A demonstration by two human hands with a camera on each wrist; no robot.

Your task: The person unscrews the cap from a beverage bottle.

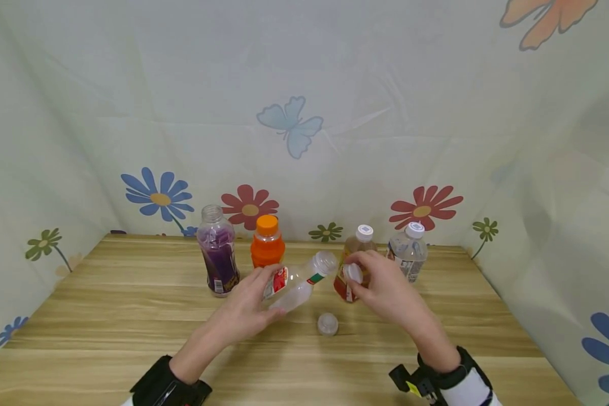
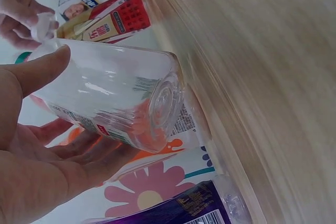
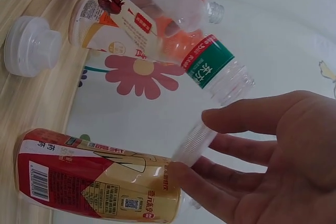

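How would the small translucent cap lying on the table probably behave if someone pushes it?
The translucent cap would probably slide rather than tip, since its broad side rests on the table. It is likely light, being small and looking like plastic. On edge, its round rim might roll.

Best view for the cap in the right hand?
Right wrist: the cap is largest there, its ribbed side clearly visible as the right hand pinches it. The head view shows it much smaller, as a pale round shape. The left wrist view catches it small, towards the upper left corner, without clear detail.
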